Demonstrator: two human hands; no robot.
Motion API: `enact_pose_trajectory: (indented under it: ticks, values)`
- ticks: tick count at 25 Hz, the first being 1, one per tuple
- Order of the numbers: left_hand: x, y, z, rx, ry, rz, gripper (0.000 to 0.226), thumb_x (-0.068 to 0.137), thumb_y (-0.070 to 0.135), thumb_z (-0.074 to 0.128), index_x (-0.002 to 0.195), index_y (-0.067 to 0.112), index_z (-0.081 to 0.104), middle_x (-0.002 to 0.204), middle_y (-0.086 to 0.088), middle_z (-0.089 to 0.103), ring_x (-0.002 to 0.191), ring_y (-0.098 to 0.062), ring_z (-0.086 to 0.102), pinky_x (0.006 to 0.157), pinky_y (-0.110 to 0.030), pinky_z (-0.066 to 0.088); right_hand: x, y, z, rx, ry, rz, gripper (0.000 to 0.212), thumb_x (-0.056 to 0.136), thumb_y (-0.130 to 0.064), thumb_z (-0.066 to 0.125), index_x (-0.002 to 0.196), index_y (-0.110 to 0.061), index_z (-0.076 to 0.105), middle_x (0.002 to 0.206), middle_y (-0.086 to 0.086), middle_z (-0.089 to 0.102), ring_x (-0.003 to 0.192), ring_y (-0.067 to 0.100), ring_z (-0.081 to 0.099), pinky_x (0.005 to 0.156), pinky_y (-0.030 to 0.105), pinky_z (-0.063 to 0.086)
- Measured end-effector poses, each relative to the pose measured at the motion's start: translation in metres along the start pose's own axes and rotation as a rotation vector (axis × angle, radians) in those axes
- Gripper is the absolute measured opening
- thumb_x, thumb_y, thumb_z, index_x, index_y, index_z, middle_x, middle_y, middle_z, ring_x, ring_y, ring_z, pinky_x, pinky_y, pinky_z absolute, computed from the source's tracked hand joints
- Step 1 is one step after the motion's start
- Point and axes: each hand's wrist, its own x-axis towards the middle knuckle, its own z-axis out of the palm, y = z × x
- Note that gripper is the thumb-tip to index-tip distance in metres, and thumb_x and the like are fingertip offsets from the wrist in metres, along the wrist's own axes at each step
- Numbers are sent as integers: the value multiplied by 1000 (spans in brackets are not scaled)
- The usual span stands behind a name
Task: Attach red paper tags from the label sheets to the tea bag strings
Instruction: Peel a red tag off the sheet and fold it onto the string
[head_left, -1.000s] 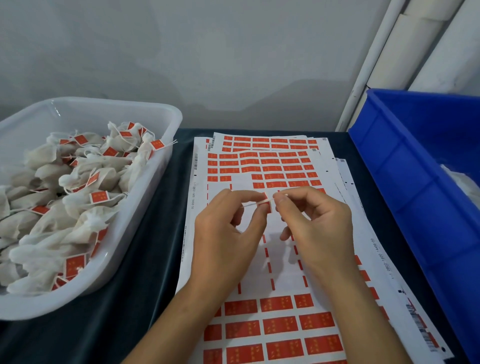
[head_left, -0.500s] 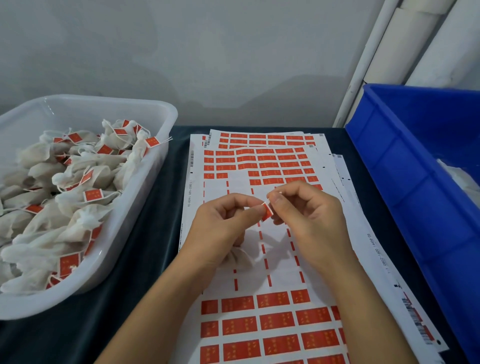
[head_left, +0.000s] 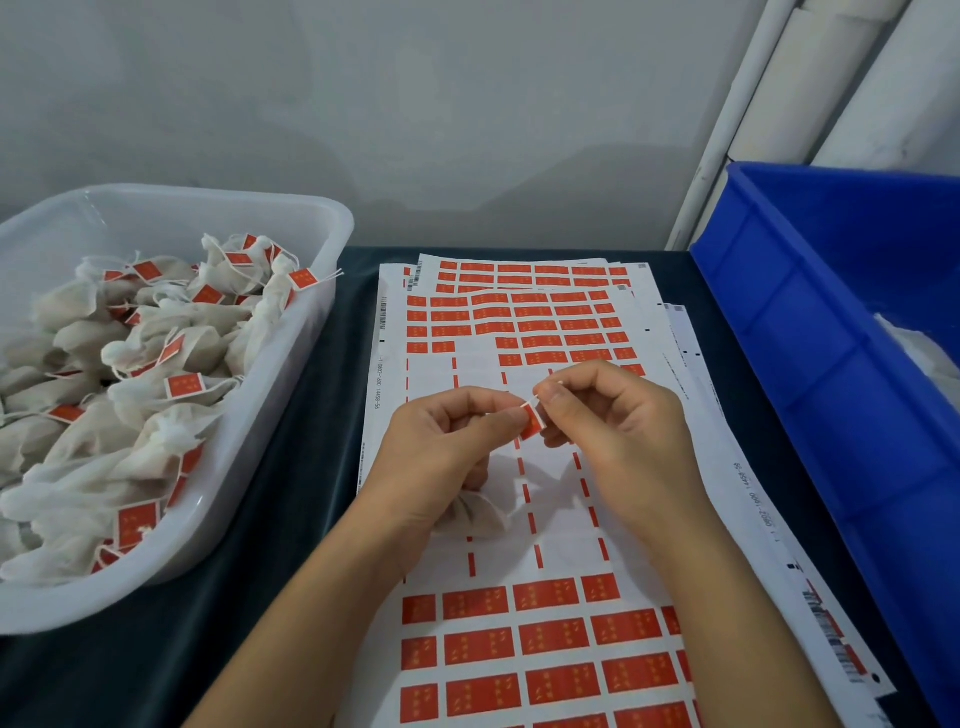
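Note:
My left hand and my right hand meet above the top label sheet. Between their fingertips they pinch a small red tag folded round a white string whose end pokes up at the right thumb. A white tea bag hangs under my left hand and rests on the sheet. Rows of red labels remain at the sheet's far and near ends; the middle rows are peeled.
A white plastic tub at the left holds several tagged tea bags. A blue crate stands at the right with something white inside. More label sheets lie fanned under the top one on a dark cloth.
The stretched string has been drawn in. The red tag now sits folded over it between both hands' fingertips, and the tea bag has come into view under my left hand.

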Motion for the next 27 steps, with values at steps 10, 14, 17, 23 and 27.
enact_pose_trajectory:
  ticks: [10,14,17,23,27]
  values:
    - [1,0,1,5,0,2,9,92,28,77,86,23,83,58,4,59,49,-6,45,53,-21,45,0,0,0,19,-4,18,10,98,-25,69,90,-29,75,83,-12,75,82,11,73,70,12,55]
    - [2,-1,2,20,14,-20,10,91,31,77,84,26,82,58,3,59,47,-5,45,52,-22,45,-1,1,0,26,-1,23,10,98,-26,69,89,-30,75,83,-13,75,81,10,73,70,11,55]
    - [2,-1,1,29,13,-23,11,91,32,77,83,26,82,57,4,59,47,-5,45,52,-22,46,-1,1,0,43,-12,24,10,98,-25,69,91,-30,75,84,-12,76,82,11,74,69,12,56]
    - [1,0,0,-24,31,-33,16,94,27,73,80,23,80,56,0,53,48,-9,43,51,-26,44,1,4,-1,-6,-168,15,22,95,-16,73,110,-32,72,94,-10,76,92,15,74,80,27,62]
    - [-1,2,0,-55,-13,-56,28,99,30,67,72,26,73,54,3,45,47,-8,40,51,-23,41,2,7,-2,-13,-120,12,24,94,-15,74,110,-34,73,92,-13,77,88,12,75,79,20,60]
